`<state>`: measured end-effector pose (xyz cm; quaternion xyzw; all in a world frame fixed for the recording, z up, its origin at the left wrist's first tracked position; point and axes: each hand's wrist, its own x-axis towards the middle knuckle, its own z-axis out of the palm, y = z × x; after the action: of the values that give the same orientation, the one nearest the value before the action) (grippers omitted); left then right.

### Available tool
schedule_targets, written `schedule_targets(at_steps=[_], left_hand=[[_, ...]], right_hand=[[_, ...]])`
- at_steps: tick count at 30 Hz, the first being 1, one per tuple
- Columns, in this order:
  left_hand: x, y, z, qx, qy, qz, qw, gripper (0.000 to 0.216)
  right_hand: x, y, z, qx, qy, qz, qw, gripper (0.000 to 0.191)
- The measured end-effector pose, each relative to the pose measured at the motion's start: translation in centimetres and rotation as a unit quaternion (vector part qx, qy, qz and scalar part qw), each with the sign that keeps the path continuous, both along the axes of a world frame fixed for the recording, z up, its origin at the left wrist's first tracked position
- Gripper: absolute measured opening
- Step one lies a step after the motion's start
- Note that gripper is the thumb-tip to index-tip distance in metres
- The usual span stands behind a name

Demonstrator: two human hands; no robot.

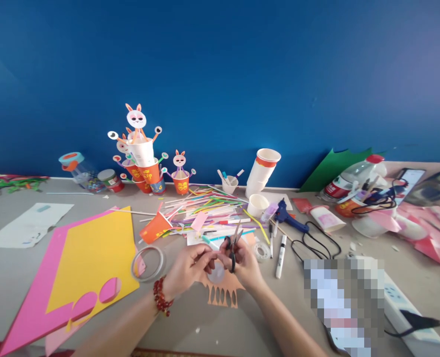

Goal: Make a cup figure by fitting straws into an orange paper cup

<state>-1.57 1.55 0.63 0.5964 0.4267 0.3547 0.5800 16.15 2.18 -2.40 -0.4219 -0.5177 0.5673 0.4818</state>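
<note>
My right hand (247, 263) is closed round a pair of scissors (232, 259) with dark handles, its blades pointing up and away from me. My left hand (191, 270), with a red bead bracelet at the wrist, meets it with the fingertips pinched together. Whatever lies between those fingertips is too small to make out. Below the hands, a pale translucent round piece (216, 273) shows over a peach paper sheet (223, 296) with oval cut-outs along its near edge. A wide tape roll (134, 267) lies left of my left hand; a smaller tape roll (261, 252) is right of my right hand.
Pink (30, 307) and yellow (93, 258) sheets lie left. Paper-cup rabbit figures (149, 173) stand behind, beside a heap of straws and sticks (212, 206). Rightward are a marker (281, 257), a blue glue gun (290, 218) with its cord, a blurred-out phone, and a power strip (402, 310).
</note>
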Motion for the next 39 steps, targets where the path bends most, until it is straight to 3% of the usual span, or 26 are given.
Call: schedule_targets(at_steps=[39], left_hand=[[0.24, -0.12, -0.45, 0.008, -0.026, 0.004, 1.0, 0.036]], right_hand=[[-0.05, -0.12, -0.36, 0.014, 0.031, 0.007, 0.999, 0.03]])
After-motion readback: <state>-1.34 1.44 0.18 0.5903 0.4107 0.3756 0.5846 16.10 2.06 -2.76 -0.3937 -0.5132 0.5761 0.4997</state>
